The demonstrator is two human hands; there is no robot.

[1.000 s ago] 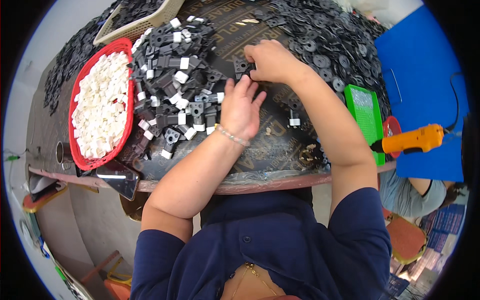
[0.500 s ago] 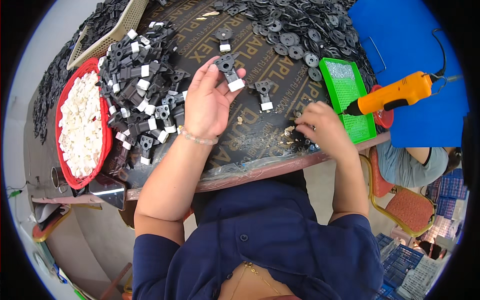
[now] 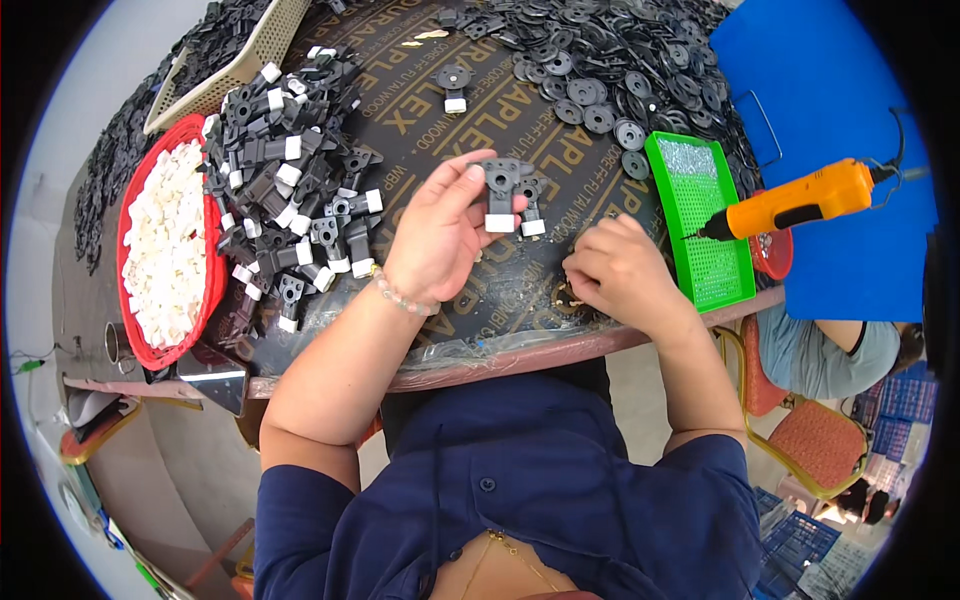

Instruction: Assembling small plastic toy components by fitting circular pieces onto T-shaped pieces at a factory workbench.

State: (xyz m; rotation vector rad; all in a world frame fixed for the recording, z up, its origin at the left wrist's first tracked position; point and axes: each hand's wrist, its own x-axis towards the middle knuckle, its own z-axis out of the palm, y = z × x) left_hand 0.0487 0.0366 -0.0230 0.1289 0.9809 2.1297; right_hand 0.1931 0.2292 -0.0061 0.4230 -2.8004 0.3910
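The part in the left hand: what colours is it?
Black, with a white block at its lower end; it shows in the head view, pinched by the left hand.

I saw white pieces [image 3: 165,255] in a red basket [image 3: 215,290] at left, a green tray [image 3: 700,225], an orange screwdriver [image 3: 800,200], black white-tipped parts [image 3: 285,190].

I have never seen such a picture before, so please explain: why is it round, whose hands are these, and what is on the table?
The camera sits on a person's head and looks down, and its very wide lens bends the picture into a circle. Both arms belong to that person. The left hand holds up a black plastic part with a white end. The right hand rests on the dark round table, fingers curled at something too small to tell. On the table lie a pile of similar black parts, a red basket of white pieces, black discs, a green tray and an orange electric screwdriver.
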